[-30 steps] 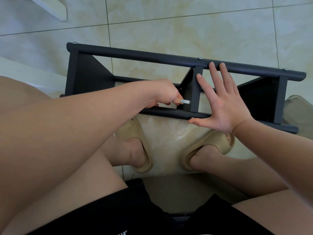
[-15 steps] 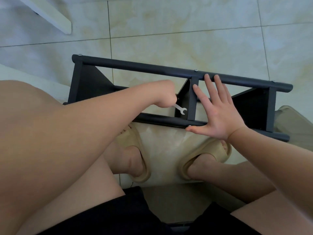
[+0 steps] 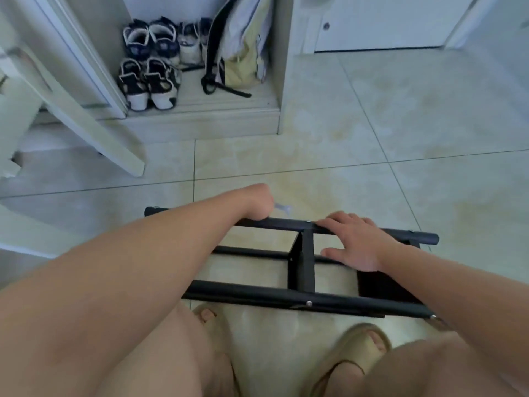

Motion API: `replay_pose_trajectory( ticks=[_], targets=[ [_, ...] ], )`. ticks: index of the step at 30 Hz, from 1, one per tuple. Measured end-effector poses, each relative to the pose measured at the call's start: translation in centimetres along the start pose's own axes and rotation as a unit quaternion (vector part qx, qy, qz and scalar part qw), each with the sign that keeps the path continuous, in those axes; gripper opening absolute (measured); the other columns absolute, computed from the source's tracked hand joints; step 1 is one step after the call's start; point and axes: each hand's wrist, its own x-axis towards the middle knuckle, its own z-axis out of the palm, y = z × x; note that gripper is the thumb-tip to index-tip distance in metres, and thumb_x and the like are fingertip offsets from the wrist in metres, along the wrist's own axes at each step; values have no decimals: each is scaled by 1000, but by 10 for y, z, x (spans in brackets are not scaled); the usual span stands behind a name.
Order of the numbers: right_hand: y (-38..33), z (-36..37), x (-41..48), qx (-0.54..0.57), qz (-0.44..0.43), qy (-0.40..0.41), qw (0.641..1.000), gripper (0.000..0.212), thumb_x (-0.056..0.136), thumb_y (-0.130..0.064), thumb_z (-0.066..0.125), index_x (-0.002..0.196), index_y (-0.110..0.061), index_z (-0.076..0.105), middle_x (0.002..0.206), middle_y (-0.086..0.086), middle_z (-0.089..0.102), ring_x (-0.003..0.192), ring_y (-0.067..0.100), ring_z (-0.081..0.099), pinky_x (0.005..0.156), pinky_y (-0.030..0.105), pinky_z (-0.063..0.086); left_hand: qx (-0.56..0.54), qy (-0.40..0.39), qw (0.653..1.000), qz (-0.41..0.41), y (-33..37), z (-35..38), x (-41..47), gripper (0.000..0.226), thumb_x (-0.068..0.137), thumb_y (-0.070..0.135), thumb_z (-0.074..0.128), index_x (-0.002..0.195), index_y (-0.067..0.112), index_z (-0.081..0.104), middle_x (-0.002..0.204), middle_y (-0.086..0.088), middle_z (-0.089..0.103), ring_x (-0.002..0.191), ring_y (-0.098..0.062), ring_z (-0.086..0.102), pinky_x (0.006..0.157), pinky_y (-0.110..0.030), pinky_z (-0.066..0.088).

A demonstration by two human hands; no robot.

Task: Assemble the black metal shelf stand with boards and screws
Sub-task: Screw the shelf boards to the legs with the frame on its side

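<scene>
Right fingers (image 3: 342,222): straight, slightly apart, laid flat over the far rail (image 3: 280,222), clamping nothing. Thumb hangs off the near side of that rail. So the right hand (image 3: 359,243) is only a brace, pressing down.

Left hand (image 3: 254,203): curled into a fist on a small wrench (image 3: 282,208). Its open-end head sticks out past the knuckles, beyond the far rail. I can't see the fingertips. The wrench head is off any fastener, in the air over the floor (image 3: 372,144).

The shelf stand (image 3: 257,295) lies on its side on the tiles, just ahead of my sandals (image 3: 359,351). Both long rails are joined by the upright (image 3: 305,259).

The centre screw (image 3: 308,221) sits on the far rail at the upright joint, just beside the right fingertips. A matching near-rail screw (image 3: 309,303) sits below it.

My read: tightening stage, frame mostly together, wrench between fasteners.

Next move, as I judge it: bring the wrench head down onto the nut at that centre joint, which probably sits on the rail's hidden side. Keep the right palm loading the rail so the frame doesn't rock, and keep those fingers clear of the swing.
</scene>
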Motion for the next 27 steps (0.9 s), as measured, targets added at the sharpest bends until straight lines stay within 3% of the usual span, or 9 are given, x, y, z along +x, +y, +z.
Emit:
replay_pose_trajectory(
  ticks=[4,6,9,11,14,17,20,23,27],
  targets=[
    [18,-28,22,35,53,-86,994,45,102,-37,53,145,-26,48,138,1,54,126,24,50,104,35,40,39,-48,998,13,11,-7,10,30,100,12,49,125,3,65,125,-16,65,115,-31,61,94,-34,48],
    [26,-34,29,19,70,-116,991,39,102,-35,53,139,-25,55,134,1,58,123,23,53,102,33,42,110,-98,989,28,15,-5,15,32,103,8,40,121,-5,64,121,-21,65,112,-35,60,95,-37,43],
    [35,-33,38,41,86,-160,983,33,100,-38,55,130,-24,61,121,0,62,111,22,57,95,33,45,93,-119,988,15,17,4,30,31,101,7,42,117,-4,67,116,-21,63,105,-35,60,95,-40,46],
    [40,-32,44,70,79,-175,979,28,99,-37,58,122,-22,64,104,-4,63,100,21,59,90,32,46,63,-155,986,5,18,7,39,33,102,12,44,117,6,72,117,-14,68,109,-30,63,94,-36,49],
    [46,-35,50,103,62,-165,979,20,97,-32,61,112,-19,67,83,-10,56,86,18,54,75,28,43,58,-193,980,11,20,7,46,39,101,7,36,113,3,73,110,-13,74,101,-20,68,92,-30,49],
    [45,-41,55,120,57,-112,985,15,99,-29,59,108,-20,66,88,-6,59,89,19,56,77,28,44,42,-169,985,8,19,-3,52,39,100,5,35,112,2,73,110,-15,74,88,-17,63,87,-30,48],
    [41,-51,61,109,44,-36,992,15,101,-33,54,108,-22,63,103,-3,63,99,22,59,89,36,47,19,-89,996,10,15,-16,57,35,101,9,40,118,2,70,117,-16,71,104,-26,66,83,-28,48],
    [36,-58,60,73,31,47,996,16,102,-38,52,111,-27,61,106,-7,60,102,21,58,86,34,39,-1,9,1000,4,10,-26,58,35,101,14,42,125,1,64,127,-18,64,118,-33,60,94,-37,48],
    [28,-54,55,69,31,88,993,13,101,-39,56,111,-33,61,101,-13,56,96,16,55,82,32,34,-7,45,999,12,9,-19,46,35,100,14,41,127,0,58,127,-17,62,117,-34,59,89,-36,46]
  ],
)
